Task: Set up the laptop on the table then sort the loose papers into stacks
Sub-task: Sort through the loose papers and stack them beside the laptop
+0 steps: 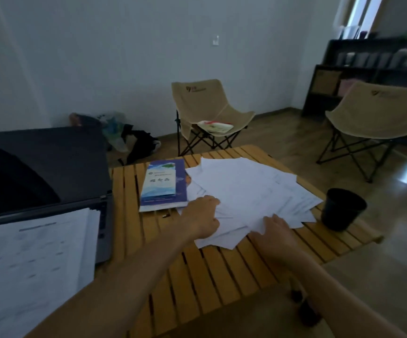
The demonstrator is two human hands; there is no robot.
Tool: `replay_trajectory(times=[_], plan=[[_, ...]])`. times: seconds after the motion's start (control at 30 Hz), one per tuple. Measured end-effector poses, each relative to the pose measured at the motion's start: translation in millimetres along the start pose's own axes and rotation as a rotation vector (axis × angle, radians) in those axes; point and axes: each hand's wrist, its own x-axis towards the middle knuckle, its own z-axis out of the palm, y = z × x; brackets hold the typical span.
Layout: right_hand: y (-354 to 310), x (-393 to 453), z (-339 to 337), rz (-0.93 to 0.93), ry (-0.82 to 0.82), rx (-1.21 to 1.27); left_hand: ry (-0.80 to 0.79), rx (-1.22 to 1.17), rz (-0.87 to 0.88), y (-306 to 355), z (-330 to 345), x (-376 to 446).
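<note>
I've got both hands on the loose papers (pixel 251 198), fanned across the slatted bench (pixel 197 276) at two o'clock. My left hand (pixel 201 215) lies on the pile's near-left edge; whether its grip is open I cannot tell. My right hand (pixel 276 231) pinches the near sheets. The laptop (pixel 51 172) sits open at nine o'clock, a paper stack (pixel 34 259) on its keyboard.

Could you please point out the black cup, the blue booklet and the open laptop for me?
black cup (pixel 341 211): head view, on its outer side wall.
blue booklet (pixel 159 182): head view, on the middle of its front cover.
open laptop (pixel 51 164): head view, on its dark screen.
</note>
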Motion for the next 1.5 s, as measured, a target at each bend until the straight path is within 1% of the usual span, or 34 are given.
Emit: replay_trajectory(times=[0.03,0.1,0.2,0.23,0.27,0.33,0.4,0.43,0.47,0.5,0.57,0.6,0.67,0.7,0.73,0.77,0.8,0.83,0.87,0.9,1.0,1.03,1.07,1.1,1.13,1.2,1.23,1.27,1.3,1.37,1.4,1.43,1.47,1.5], plan=[[2.9,0.8,-0.9,-0.018,-0.022,-0.025,-0.027,0.021,0.035,10.7,6.3,16.1],[8.2,4.4,-4.8,-0.054,-0.013,-0.036,-0.096,0.132,0.094,22.6,15.6,44.5],[19.7,11.3,-18.0,-0.041,-0.001,0.079,-0.206,0.268,0.130,21.8,25.0,66.0],[25.2,15.2,-22.5,-0.014,0.025,0.159,-0.195,0.290,0.143,18.7,30.2,67.2],[29.4,19.1,-29.4,0.037,0.058,0.277,-0.167,0.304,0.171,14.8,34.8,65.3],[35.5,26.4,-39.2,0.197,0.097,0.540,-0.050,0.316,0.249,5.6,42.8,55.8],[40.7,33.9,-42.5,0.326,0.056,0.842,0.148,0.343,0.358,-4.6,48.8,45.9],[42.3,37.4,-40.4,0.326,0.082,0.945,0.204,0.343,0.410,-8.0,49.3,40.9],[45.3,38.5,-36.0,0.319,0.136,0.916,0.255,0.376,0.472,-11.1,51.0,37.4],[47.7,37.7,-33.5,0.373,0.152,0.995,0.240,0.395,0.473,-10.4,48.6,31.4],[55.2,38.4,-28.3,0.389,0.130,1.030,0.211,0.397,0.495,-12.4,46.6,24.3],[57.0,38.4,-27.4,0.382,0.132,1.006,0.202,0.375,0.502,-14.6,46.7,21.0],[60.5,36.0,-29.0,0.373,0.153,1.024,0.241,0.326,0.507,-15.1,38.5,9.3],[61.2,33.8,-31.3,0.384,0.164,1.053,0.247,0.263,0.485,-12.0,30.7,1.4],[61.6,31.9,-33.5,0.400,0.174,1.079,0.310,0.218,0.430,-9.9,22.7,-6.4],[61.7,30.6,-34.3,0.420,0.179,1.109,0.411,0.126,0.344,-8.4,11.1,-16.3],[61.8,30.7,-34.8,0.445,0.182,1.143,0.523,-0.016,0.209,-5.5,-2.9,-26.0],[61.3,30.2,-35.9,0.471,0.184,1.157,0.586,-0.227,0.045,-5.1,-17.5,-34.7],[60.6,29.5,-36.7,0.477,0.176,1.144,0.596,-0.480,-0.079,-9.7,-28.4,-42.2],[59.6,28.8,-36.8,0.455,0.170,1.118,0.580,-0.692,-0.155,-15.0,-38.2,-49.7],[51.4,24.8,-36.8,0.279,0.217,0.962,0.511,-1.079,-0.305,-32.0,-55.3,-75.3],[45.5,22.0,-38.2,0.200,0.237,0.938,0.485,-1.167,-0.331,-34.6,-58.1,-82.9],[36.8,18.0,-39.9,0.120,0.222,0.928,0.461,-1.228,-0.341,-36.1,-60.2,-89.6],[25.5,11.5,-42.5,0.046,0.174,0.933,0.450,-1.267,-0.347,-38.3,-61.7,-94.6],[14.2,5.1,-44.5,-0.015,0.088,0.967,0.450,-1.302,-0.353,-35.8,-65.5,-100.4],[-8.2,-11.5,-48.5,-0.137,-0.136,1.039,0.479,-1.317,-0.364,-31.6,-72.2,-109.4],[-19.0,-19.0,-48.6,-0.208,-0.208,1.032,0.500,-1.285,-0.369,-30.4,-74.8,-114.2],[-29.8,-26.6,-47.7,-0.277,-0.210,0.990,0.544,-1.220,-0.369,-29.1,-77.6,-120.9],[-40.7,-35.3,-47.4,-0.323,-0.131,0.926,0.611,-1.108,-0.373,-26.9,-81.5,-127.4],[-61.9,-59.5,-51.4,-0.365,0.102,0.810,0.791,-0.811,-0.397,-14.5,-92.7,-142.5],[-72.1,-73.8,-53.9,-0.440,0.106,0.790,0.866,-0.682,-0.380,-2.9,-98.8,-149.5],[-83.1,-89.3,-56.3,-0.546,-0.020,0.796,0.883,-0.617,-0.314,13.0,-105.5,-154.9],[-93.8,-105.6,-58.8,-0.626,-0.241,0.821,0.827,-0.658,-0.239,31.0,-111.2,-157.8],[-102.5,-119.5,-61.0,-0.666,-0.442,0.860,0.713,-0.791,-0.165,45.7,-113.6,-157.5]])
